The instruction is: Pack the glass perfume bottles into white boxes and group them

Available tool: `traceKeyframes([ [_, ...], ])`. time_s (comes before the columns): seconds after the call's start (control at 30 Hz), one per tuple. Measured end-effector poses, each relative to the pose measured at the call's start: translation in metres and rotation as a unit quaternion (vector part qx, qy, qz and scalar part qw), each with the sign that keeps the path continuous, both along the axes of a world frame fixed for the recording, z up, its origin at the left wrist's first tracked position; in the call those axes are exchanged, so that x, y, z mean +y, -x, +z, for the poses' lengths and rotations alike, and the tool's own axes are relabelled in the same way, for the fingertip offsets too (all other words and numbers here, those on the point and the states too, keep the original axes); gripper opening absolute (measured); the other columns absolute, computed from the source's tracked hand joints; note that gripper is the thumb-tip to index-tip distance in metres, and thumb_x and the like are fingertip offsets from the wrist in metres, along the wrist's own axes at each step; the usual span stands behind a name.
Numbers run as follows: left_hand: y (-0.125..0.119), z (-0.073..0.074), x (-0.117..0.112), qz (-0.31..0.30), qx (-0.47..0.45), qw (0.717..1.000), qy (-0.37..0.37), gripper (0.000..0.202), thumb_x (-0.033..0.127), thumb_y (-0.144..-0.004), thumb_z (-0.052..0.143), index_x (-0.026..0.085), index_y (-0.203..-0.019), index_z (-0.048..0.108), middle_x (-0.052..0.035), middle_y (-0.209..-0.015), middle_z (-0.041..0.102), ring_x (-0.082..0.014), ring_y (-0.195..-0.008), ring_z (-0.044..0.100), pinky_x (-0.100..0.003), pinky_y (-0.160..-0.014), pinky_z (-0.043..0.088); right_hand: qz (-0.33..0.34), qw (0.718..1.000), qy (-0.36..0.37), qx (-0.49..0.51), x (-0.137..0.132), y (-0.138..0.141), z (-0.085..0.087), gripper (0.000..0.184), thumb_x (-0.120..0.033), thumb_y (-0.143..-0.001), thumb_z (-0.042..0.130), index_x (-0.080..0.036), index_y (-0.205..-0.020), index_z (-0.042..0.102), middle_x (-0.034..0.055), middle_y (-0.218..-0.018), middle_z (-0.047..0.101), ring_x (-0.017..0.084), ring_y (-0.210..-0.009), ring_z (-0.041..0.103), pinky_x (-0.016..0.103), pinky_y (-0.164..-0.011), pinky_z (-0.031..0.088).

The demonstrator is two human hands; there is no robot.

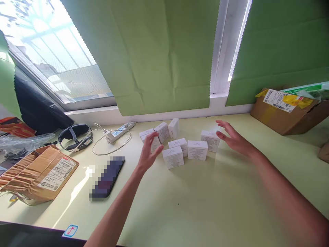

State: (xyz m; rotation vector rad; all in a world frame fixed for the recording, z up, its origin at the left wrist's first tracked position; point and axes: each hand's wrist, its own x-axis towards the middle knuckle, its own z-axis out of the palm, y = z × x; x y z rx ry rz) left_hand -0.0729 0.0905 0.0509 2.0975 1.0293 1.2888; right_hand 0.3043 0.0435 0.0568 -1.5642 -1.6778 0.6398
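Observation:
Several small white boxes with fine print stand on the pale table. My left hand (149, 152), fingers apart, is at the left of the group, partly hiding one white box (155, 146). Behind it are a white box (161, 132) and an upright narrow one (174, 128). In the middle, a front white box (173, 157) overlaps another box (179, 146), with a further box (197, 150) to their right. My right hand (233, 139) is open beside the rightmost white box (210, 140); whether it touches the box I cannot tell.
To the left lie a dark phone-like slab (108, 178), blurred out, and a torn cardboard box (55, 171). Behind them are a power strip (119, 132) with a white cable and a black headset (75, 137). A brown carton (288, 113) stands at the back right, below green curtains (167, 55).

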Motion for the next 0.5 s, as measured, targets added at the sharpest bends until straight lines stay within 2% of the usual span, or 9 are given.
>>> traceKeyframes([
  [0.03,0.008,0.011,0.012,0.07,0.013,0.996,-0.05,0.058,0.044,-0.088,0.061,0.026,-0.139,0.041,-0.0091,-0.13,0.054,-0.0228,-0.126,0.051,-0.043,-0.112,0.038,-0.007,1.0,-0.025,-0.015,0.005,-0.004,0.004,0.058,-0.063,-0.093,0.042,-0.04,-0.145,0.032,0.0046,-0.156,0.037,0.03,-0.145,0.031,0.051,-0.11,0.039],
  [0.07,0.014,0.022,0.026,0.128,0.063,0.987,-0.073,0.058,0.047,-0.087,0.06,0.026,-0.138,0.042,-0.0089,-0.127,0.055,-0.0231,-0.123,0.053,-0.043,-0.11,0.039,-0.009,0.998,-0.055,-0.041,0.011,-0.006,0.008,0.054,-0.06,-0.095,0.04,-0.039,-0.144,0.034,0.0053,-0.154,0.04,0.03,-0.143,0.034,0.051,-0.108,0.041],
  [0.1,0.018,0.034,0.04,0.157,0.143,0.975,-0.069,0.056,0.051,-0.087,0.058,0.026,-0.136,0.045,-0.0088,-0.126,0.057,-0.0242,-0.122,0.053,-0.043,-0.108,0.04,-0.008,0.993,-0.088,-0.076,0.019,-0.008,0.013,0.052,-0.058,-0.096,0.039,-0.037,-0.143,0.035,0.0066,-0.151,0.043,0.031,-0.141,0.038,0.052,-0.107,0.041],
  [0.17,0.02,0.052,0.07,0.14,0.342,0.929,0.005,0.058,0.059,-0.089,0.05,0.025,-0.136,0.046,-0.0099,-0.132,0.056,-0.0267,-0.126,0.051,-0.042,-0.104,0.041,0.014,0.979,-0.139,-0.151,0.038,-0.005,0.025,0.049,-0.052,-0.096,0.04,-0.032,-0.141,0.039,0.0099,-0.147,0.046,0.032,-0.137,0.042,0.054,-0.108,0.038],
  [0.2,0.018,0.058,0.084,0.105,0.444,0.888,0.059,0.065,0.064,-0.088,0.047,0.025,-0.139,0.042,-0.0107,-0.138,0.053,-0.0273,-0.127,0.05,-0.04,-0.102,0.042,0.035,0.974,-0.145,-0.172,0.051,0.001,0.031,0.049,-0.049,-0.095,0.045,-0.03,-0.14,0.043,0.0102,-0.147,0.045,0.032,-0.137,0.042,0.054,-0.11,0.036],
  [0.23,0.016,0.061,0.095,0.086,0.475,0.872,0.084,0.072,0.067,-0.081,0.054,0.024,-0.137,0.045,-0.0115,-0.138,0.054,-0.0289,-0.125,0.053,-0.038,-0.098,0.044,0.064,0.967,-0.147,-0.196,0.064,0.008,0.036,0.048,-0.044,-0.093,0.05,-0.029,-0.138,0.047,0.0101,-0.147,0.046,0.032,-0.137,0.04,0.053,-0.111,0.034],
  [0.33,0.006,0.056,0.112,0.076,0.52,0.844,0.108,0.084,0.073,-0.065,0.066,0.021,-0.129,0.052,-0.0144,-0.131,0.061,-0.0338,-0.117,0.058,-0.037,-0.089,0.047,0.179,0.935,-0.135,-0.275,0.109,0.043,0.048,0.053,-0.026,-0.084,0.063,-0.03,-0.136,0.053,0.0065,-0.15,0.046,0.03,-0.139,0.038,0.05,-0.111,0.034],
  [0.43,0.001,0.04,0.104,0.098,0.537,0.834,0.085,0.07,0.072,-0.075,0.056,0.019,-0.12,0.055,-0.0158,-0.119,0.066,-0.0341,-0.107,0.063,-0.039,-0.083,0.047,0.253,0.898,-0.115,-0.341,0.15,0.086,0.05,0.065,-0.014,-0.076,0.071,-0.028,-0.137,0.054,0.0069,-0.154,0.043,0.032,-0.141,0.033,0.052,-0.111,0.033],
  [0.5,-0.001,0.032,0.095,0.12,0.538,0.832,0.054,0.059,0.065,-0.086,0.044,0.017,-0.118,0.053,-0.0169,-0.113,0.067,-0.034,-0.104,0.063,-0.04,-0.084,0.045,0.278,0.879,-0.104,-0.373,0.169,0.11,0.048,0.063,-0.012,-0.075,0.074,-0.028,-0.133,0.057,0.0071,-0.152,0.045,0.033,-0.141,0.034,0.051,-0.11,0.035],
])
